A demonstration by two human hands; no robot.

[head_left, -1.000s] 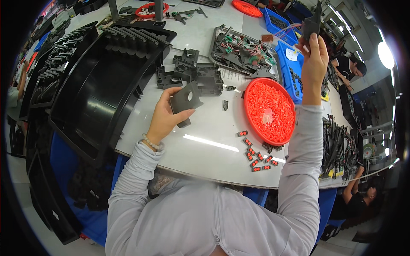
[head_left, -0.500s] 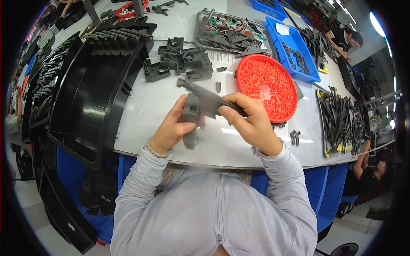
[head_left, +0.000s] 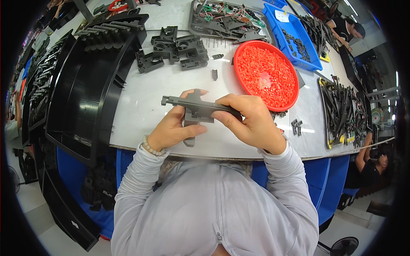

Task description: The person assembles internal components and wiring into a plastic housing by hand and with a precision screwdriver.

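Near table edge (head_left: 141,147) | both hands (head_left: 213,121) gripping black part (head_left: 198,107)

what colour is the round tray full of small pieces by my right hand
Red, tray and pieces alike; the head view shows it plainly beside the right hand.

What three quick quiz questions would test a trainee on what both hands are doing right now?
1. True or false: both hands grip the dark grey plastic part.
2. The red round tray of small red pieces lies nearer which hand? A) left hand B) right hand
3. Fill in: the part is held above the ___ table.

Key: 1 true; 2 B; 3 white.
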